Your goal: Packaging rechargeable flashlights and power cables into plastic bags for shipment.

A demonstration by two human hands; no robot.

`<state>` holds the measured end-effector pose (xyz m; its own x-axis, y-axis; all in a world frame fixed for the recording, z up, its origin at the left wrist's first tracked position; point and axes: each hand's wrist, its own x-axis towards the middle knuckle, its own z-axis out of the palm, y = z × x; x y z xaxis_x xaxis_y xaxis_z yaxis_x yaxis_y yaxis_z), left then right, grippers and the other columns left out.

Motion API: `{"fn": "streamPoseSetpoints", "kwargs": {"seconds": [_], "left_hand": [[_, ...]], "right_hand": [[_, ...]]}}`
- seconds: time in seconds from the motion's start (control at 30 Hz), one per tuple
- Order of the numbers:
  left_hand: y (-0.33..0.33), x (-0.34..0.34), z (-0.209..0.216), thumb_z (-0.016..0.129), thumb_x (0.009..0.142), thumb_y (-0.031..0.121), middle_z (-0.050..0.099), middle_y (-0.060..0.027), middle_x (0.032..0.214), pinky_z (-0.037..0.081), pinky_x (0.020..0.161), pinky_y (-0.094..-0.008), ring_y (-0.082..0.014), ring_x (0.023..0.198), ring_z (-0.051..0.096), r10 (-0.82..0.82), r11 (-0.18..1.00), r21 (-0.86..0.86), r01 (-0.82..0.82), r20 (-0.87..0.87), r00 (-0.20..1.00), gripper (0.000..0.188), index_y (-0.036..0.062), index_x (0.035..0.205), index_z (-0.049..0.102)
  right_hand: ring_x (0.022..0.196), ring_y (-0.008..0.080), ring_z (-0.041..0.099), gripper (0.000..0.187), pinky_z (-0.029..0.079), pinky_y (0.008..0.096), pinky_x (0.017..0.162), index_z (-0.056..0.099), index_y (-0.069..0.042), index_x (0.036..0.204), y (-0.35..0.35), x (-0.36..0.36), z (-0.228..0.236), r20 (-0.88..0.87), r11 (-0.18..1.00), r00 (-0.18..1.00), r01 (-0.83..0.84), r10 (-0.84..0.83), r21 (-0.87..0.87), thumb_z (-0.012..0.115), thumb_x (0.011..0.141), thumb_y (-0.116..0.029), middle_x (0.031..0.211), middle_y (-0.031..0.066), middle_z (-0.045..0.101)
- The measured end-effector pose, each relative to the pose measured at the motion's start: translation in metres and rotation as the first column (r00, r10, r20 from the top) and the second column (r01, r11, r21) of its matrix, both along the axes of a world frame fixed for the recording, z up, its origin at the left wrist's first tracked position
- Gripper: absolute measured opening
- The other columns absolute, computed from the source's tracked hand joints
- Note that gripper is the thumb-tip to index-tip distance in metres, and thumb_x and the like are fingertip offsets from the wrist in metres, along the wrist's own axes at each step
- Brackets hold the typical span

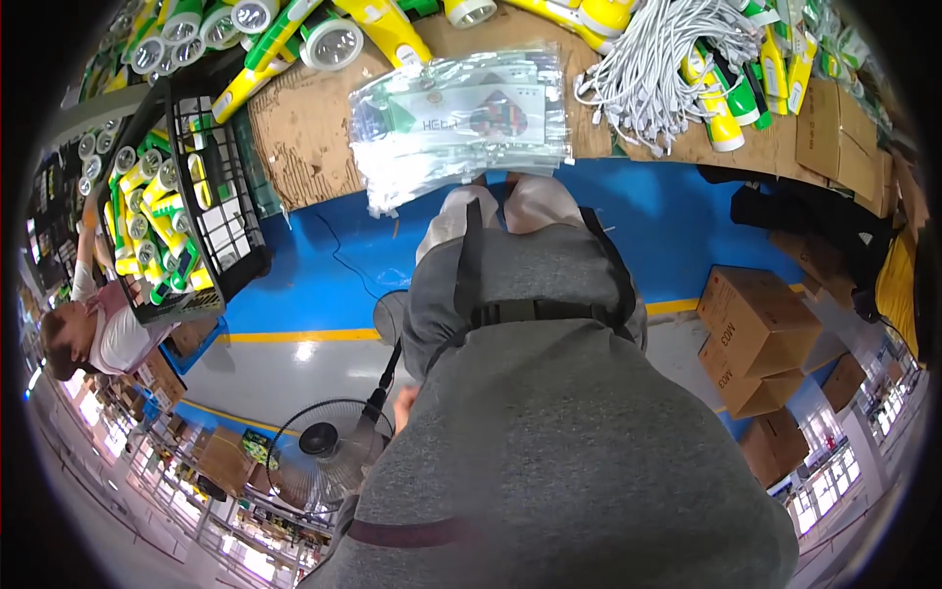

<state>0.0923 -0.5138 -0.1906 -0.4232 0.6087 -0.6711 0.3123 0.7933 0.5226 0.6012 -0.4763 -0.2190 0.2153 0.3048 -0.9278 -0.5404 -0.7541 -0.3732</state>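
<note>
Clear plastic bags (456, 123) lie stacked on a cardboard-topped table (304, 157), overhanging its front edge, with yellow-and-green flashlights (332, 44) crowding behind and white cables (653, 79) heaped to the right. A loaded black crate (260, 263) blocks the left. A fan (319, 439) stands near a worker's mostly hidden left hand (404, 404), its grip impossible to tell; the right hand is out of view. Blue floor (667, 236) opens along the table, a dark cord (340, 257) crossing at left, cartons (756, 319) stacked beyond at right.
</note>
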Motion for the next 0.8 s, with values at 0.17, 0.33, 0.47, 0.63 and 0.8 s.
{"fn": "streamPoseSetpoints", "kwargs": {"seconds": [0.17, 0.33, 0.47, 0.63, 0.8], "left_hand": [[0.003, -0.003, -0.021, 0.045, 0.100, 0.024, 0.069, -0.0097, 0.097, 0.048, 0.078, -0.0314, -0.0187, 0.092, 0.063, 0.031, 0.999, -0.029, -0.030, 0.018, 0.999, 0.029, 0.0020, 0.093, 0.064], [0.013, -0.003, -0.039, 0.046, 0.099, 0.022, 0.069, -0.0100, 0.098, 0.049, 0.078, -0.0320, -0.0191, 0.093, 0.063, 0.056, 0.997, -0.062, -0.053, 0.043, 0.998, 0.027, 0.0018, 0.093, 0.063], [0.021, -0.004, -0.056, 0.047, 0.098, 0.020, 0.069, -0.0103, 0.098, 0.049, 0.079, -0.0324, -0.0193, 0.093, 0.063, 0.084, 0.994, -0.078, -0.080, 0.055, 0.995, 0.025, 0.0017, 0.093, 0.063], [0.027, -0.009, -0.079, 0.048, 0.098, 0.019, 0.069, -0.0106, 0.098, 0.049, 0.079, -0.0330, -0.0196, 0.094, 0.063, 0.124, 0.988, -0.103, -0.117, 0.061, 0.990, 0.023, 0.0016, 0.092, 0.063], [0.021, -0.024, -0.091, 0.049, 0.097, 0.017, 0.069, -0.0109, 0.098, 0.049, 0.079, -0.0335, -0.0200, 0.095, 0.064, 0.177, 0.977, -0.132, -0.169, 0.054, 0.983, 0.021, 0.0014, 0.092, 0.062]], "right_hand": [[0.103, 0.0254, 0.064, 0.050, 0.049, 0.0409, 0.086, 0.065, -0.005, 0.111, -0.003, 0.010, 0.005, 0.051, 0.981, 0.980, -0.187, 0.190, -0.055, 0.045, 0.094, -0.047, 0.103, 0.0121, 0.070], [0.100, 0.0255, 0.065, 0.042, 0.050, 0.0410, 0.084, 0.065, -0.006, 0.108, -0.007, 0.016, 0.012, 0.096, 0.926, 0.925, -0.356, 0.369, -0.127, 0.048, 0.093, -0.041, 0.101, 0.0121, 0.070], [0.098, 0.0255, 0.066, 0.036, 0.051, 0.0411, 0.082, 0.066, -0.006, 0.105, -0.003, 0.022, 0.015, 0.118, 0.855, 0.852, -0.487, 0.510, -0.180, 0.050, 0.092, -0.036, 0.099, 0.0122, 0.070], [0.095, 0.0255, 0.067, 0.028, 0.052, 0.0412, 0.079, 0.066, -0.007, 0.101, 0.004, 0.027, 0.014, 0.123, 0.733, 0.730, -0.633, 0.672, -0.251, 0.052, 0.091, -0.030, 0.097, 0.0123, 0.070], [0.092, 0.0255, 0.068, 0.021, 0.053, 0.0414, 0.076, 0.066, -0.008, 0.098, 0.007, 0.027, 0.020, 0.102, 0.570, 0.570, -0.758, 0.815, -0.318, 0.055, 0.090, -0.024, 0.094, 0.0124, 0.071]]}}
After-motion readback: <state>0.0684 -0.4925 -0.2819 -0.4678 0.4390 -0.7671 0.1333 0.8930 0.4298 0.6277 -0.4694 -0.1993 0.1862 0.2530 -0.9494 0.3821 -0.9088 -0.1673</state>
